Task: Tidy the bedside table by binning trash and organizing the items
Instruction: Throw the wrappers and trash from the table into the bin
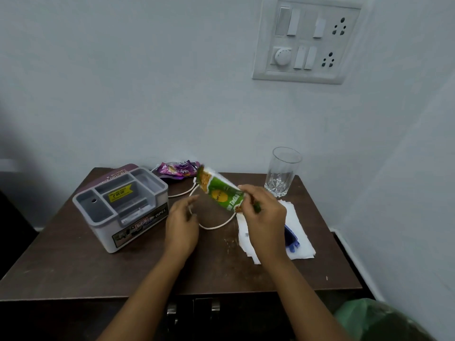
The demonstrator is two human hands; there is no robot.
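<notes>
- A bin [384, 321] with a green liner sits at the lower right, nearest the viewer, just beside the bench [73, 267].
- The right hand [263, 215] pinches a green packet [219, 191] by its lower end and holds it raised over the middle of the bench, tilted up towards the wall.
- The left hand [183, 225] is relaxed with fingers loosely curled, grasping nothing that I can see. It hovers just beside a loop of white cable [214, 226]; whether it touches the cable I cannot tell.
- To do this step well, I would keep the packet's open end up so no crumbs spill, fold it small, and carry it down and right into the bin, staying clear of the glass.
- The packet shows the word "Tadka" in white and a round yellow logo too blurred to read.
- Under the right hand lies white tissue [300, 232] with a blue object [291, 238] on it, partly hidden.
- To the left stands a grey organiser [120, 207], its compartments open. "OPEL" is printed on the front, and a yellow sticker inside reads roughly "49.00".
- Behind it a purple box [123, 169] shows upside-down lettering ending in "OPTICALS".
- A purple wrapper [177, 169] lies near the wall, its writing upside down and unclear.
- A glass [282, 172] stands upright at the far right.
- A white switch panel [307, 38] is on the wall above.
</notes>
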